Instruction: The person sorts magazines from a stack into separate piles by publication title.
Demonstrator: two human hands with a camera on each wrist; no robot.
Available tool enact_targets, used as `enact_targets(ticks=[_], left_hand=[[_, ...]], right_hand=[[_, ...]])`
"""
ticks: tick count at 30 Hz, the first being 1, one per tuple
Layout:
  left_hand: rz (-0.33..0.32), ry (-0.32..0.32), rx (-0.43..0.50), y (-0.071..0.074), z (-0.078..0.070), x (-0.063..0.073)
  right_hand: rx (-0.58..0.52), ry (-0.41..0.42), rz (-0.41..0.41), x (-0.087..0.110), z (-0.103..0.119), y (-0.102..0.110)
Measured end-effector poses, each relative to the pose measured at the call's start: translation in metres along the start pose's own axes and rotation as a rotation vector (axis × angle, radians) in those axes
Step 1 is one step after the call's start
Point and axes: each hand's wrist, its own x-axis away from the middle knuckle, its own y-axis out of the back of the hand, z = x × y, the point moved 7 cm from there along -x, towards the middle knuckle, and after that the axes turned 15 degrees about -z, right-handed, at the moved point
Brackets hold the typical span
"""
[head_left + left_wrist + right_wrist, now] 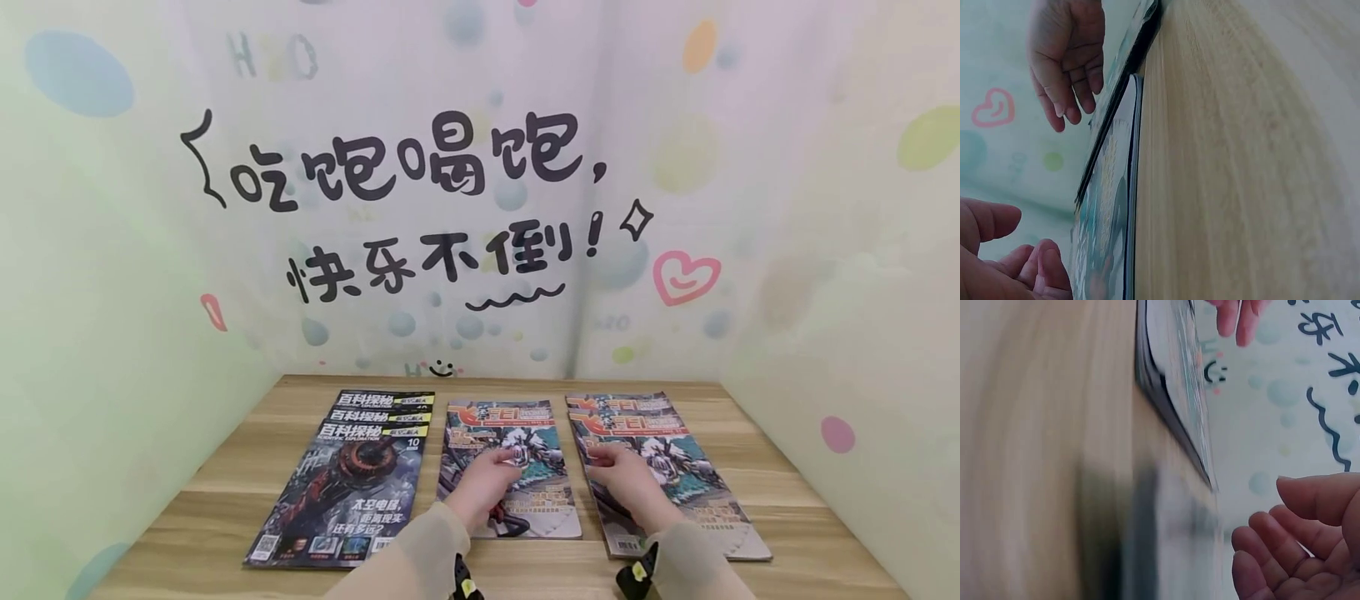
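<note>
A single magazine (551, 504) with an orange title lies in the middle, and my left hand (486, 485) is over its cover. In the left wrist view that hand's fingers are loosely bent, with a gap between thumb and fingers and nothing held. Over the right-hand stack of matching magazines (708, 492), one shifted slightly below another, is my right hand (628, 483). The right wrist view has its fingers relaxed above the blurred stack (1175, 556), gripping nothing. At the left, several dark magazines (352, 471) overlap in a staggered stack, apart from both hands.
All the magazines lie on a wood-grain table (510, 571). Its back edge meets a pale wall (465, 342) with black lettering and coloured dots. Pale side walls (847, 333) close in the table at left and right.
</note>
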Motion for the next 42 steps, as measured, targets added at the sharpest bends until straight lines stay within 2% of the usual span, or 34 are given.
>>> enact_targets(ticks=[5, 7, 10, 12, 17, 23, 28, 36, 42], left_hand=[[0.001, 0.039, 0.060, 0.011, 0.004, -0.001], [0.016, 0.042, 0.108, 0.015, 0.005, -0.001], [0.018, 0.031, 0.127, 0.021, 0.007, -0.003], [-0.014, 0.008, 0.103, 0.027, 0.009, -0.005], [-0.146, -0.016, 0.015, 0.044, 0.012, -0.007], [-0.236, 0.005, 0.055, 0.057, 0.014, -0.006], [-0.294, 0.000, 0.012, 0.067, 0.019, -0.003], [-0.274, 0.063, -0.017, 0.071, 0.032, 0.002], [-0.267, 0.046, -0.080, 0.073, 0.033, 0.003]], right_hand=[[-0.031, -0.004, -0.016, 0.006, 0.009, -0.016], [-0.043, -0.002, -0.022, 0.008, 0.012, -0.022], [-0.048, 0.001, -0.033, 0.011, 0.016, -0.031], [-0.059, -0.001, -0.035, 0.013, 0.017, -0.036], [-0.109, -0.043, -0.020, 0.019, 0.016, -0.046], [-0.117, -0.087, -0.017, 0.023, 0.015, -0.052], [-0.123, -0.075, -0.023, 0.025, 0.015, -0.056], [-0.065, -0.059, -0.049, 0.031, 0.018, -0.056], [-0.002, -0.041, -0.065, 0.035, 0.021, -0.054]])
